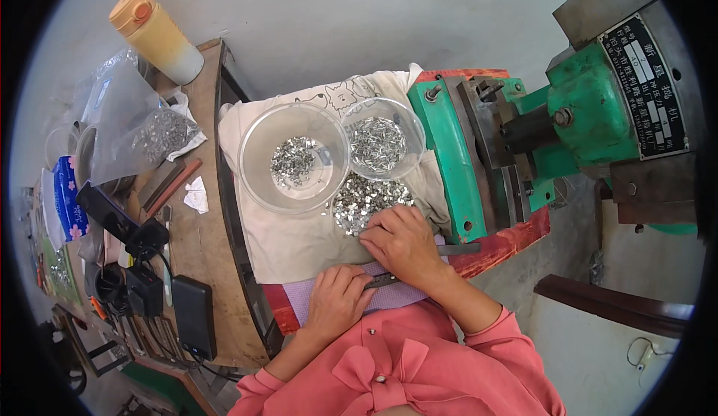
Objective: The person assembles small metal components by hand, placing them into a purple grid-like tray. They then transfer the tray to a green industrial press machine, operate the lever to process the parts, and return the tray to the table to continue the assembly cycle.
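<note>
A dark narrow metal bar [460, 249] lies slantwise across the front of the cloth, passing beneath my right wrist. My left hand [336, 296] is closed at its left end, fingers curled against it. Over the near edge of a loose pile of small shiny metal pieces [366, 195], my right hand [402, 242] has its fingers pinched together; what sits between them is hidden. Behind the pile stand two clear plastic tubs: a wider tub [250, 180] with some flat silvery bits, and a smaller tub [413, 163] holding many slender metal pieces.
A green press [594, 113] with a heavy steel die rises at the right. The beige cloth [288, 255] covers the red-topped table. On the wooden bench at left are a yellow bottle [161, 38], a bag of metal bits [164, 136], a black power bank [193, 317] and cables.
</note>
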Tool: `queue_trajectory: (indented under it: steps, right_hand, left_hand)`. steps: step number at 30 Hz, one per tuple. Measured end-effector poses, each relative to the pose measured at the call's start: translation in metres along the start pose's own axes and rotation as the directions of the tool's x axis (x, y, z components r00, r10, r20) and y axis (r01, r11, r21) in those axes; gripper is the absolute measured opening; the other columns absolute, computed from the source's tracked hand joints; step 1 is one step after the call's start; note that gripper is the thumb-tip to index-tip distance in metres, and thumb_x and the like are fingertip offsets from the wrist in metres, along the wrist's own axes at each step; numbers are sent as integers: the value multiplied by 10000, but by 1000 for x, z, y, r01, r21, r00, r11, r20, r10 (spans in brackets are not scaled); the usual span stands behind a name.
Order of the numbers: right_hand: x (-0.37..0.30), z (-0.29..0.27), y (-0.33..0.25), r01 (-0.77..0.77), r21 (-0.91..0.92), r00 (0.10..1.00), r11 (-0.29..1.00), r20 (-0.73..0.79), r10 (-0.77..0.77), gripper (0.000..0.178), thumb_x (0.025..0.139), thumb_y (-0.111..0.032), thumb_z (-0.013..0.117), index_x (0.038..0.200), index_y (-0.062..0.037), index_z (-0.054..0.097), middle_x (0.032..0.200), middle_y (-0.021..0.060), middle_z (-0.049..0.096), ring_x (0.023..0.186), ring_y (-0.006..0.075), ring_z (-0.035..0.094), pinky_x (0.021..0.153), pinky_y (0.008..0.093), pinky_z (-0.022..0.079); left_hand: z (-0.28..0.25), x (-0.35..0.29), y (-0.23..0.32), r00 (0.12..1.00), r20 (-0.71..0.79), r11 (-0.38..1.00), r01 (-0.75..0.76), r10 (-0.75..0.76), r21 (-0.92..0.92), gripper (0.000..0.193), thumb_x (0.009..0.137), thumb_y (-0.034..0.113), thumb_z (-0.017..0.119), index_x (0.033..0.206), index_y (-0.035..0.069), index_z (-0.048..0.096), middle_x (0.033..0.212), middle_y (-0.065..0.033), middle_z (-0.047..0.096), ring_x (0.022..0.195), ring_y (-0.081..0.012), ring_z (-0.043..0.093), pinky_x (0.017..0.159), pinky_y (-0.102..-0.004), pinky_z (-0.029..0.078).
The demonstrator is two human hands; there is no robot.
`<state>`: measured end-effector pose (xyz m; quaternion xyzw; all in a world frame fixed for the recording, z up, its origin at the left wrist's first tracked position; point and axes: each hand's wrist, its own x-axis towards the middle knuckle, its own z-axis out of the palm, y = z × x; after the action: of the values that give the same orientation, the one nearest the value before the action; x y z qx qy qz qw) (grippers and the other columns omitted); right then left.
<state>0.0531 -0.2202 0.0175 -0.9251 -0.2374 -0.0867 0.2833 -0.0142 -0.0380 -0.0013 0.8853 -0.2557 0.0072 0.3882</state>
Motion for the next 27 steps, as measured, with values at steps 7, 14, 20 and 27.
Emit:
queue_trajectory:
  steps: [7,14,20,27]
  right_hand:
    - [-2,4,-1,-55,20,998,998,-6,55,138,732,-132,806,835,-121,715,946,1,637,917,232,592,814,380,437]
    - [-3,-15,-1,-69,85,998,994,-3,70,117,749,-115,779,830,-98,697,935,17,627,923,248,593,852,394,442]
    - [-33,-39,-11,-90,132,993,987,86,79,125,762,-114,791,854,-96,709,965,22,646,933,247,598,859,389,436]
    - [-56,-33,-21,-73,112,987,991,151,56,157,740,-115,804,872,-96,721,964,13,655,915,238,609,870,385,450]
  left_hand:
    - [-2,-1,-1,1000,-7,1000,4,-4,-15,302,721,157,830,960,84,661,1016,-72,620,942,-283,579,791,-394,438]
    - [0,1,-1,1000,-10,999,12,-12,-31,302,733,182,828,969,95,663,1002,-70,621,929,-288,574,788,-403,437]
    - [-2,2,-2,1000,9,1000,-4,4,-6,305,752,221,810,998,96,677,1013,-44,622,946,-262,574,790,-393,435]
    - [-3,1,-4,1000,-12,999,-1,1,-43,325,742,206,820,1007,89,674,1022,-63,631,941,-278,579,791,-400,444]
